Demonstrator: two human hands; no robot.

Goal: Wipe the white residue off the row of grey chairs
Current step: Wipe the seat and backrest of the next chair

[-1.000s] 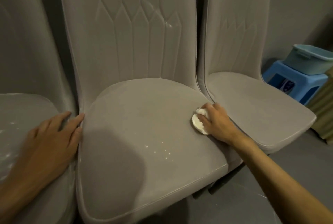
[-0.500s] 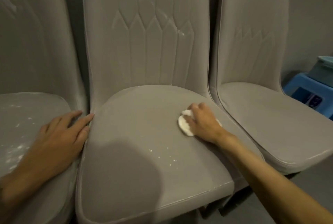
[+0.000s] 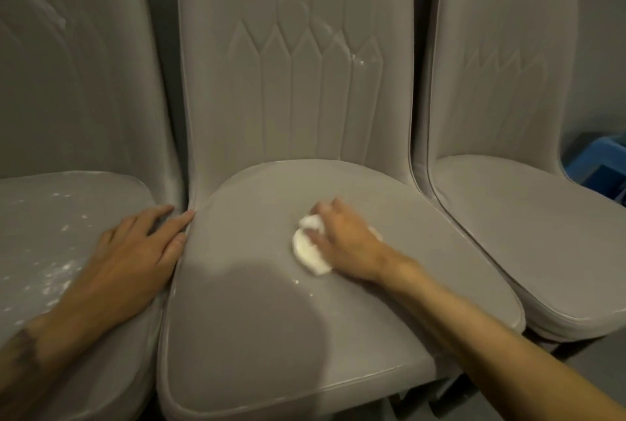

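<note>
Three grey padded chairs stand side by side. My right hand (image 3: 342, 241) presses a crumpled white cloth (image 3: 309, 253) onto the middle chair's seat (image 3: 257, 336), fingers curled over it. A few white specks (image 3: 301, 286) lie just in front of the cloth, and white streaks (image 3: 355, 59) mark the middle backrest. My left hand (image 3: 135, 258) rests flat with straight fingers on the right edge of the left chair's seat (image 3: 44, 217), which carries scattered white residue (image 3: 57, 271). The right chair's seat (image 3: 542, 234) looks clean.
A blue plastic stool (image 3: 596, 163) stands at the far right behind the right chair. A shadow of my head falls on the front of the middle seat. Dark floor shows under the chairs at the bottom right.
My right hand has slid the cloth leftward and toward the front of the middle seat, over part of the speckled patch. The view has shifted left. My left hand has stayed put.
</note>
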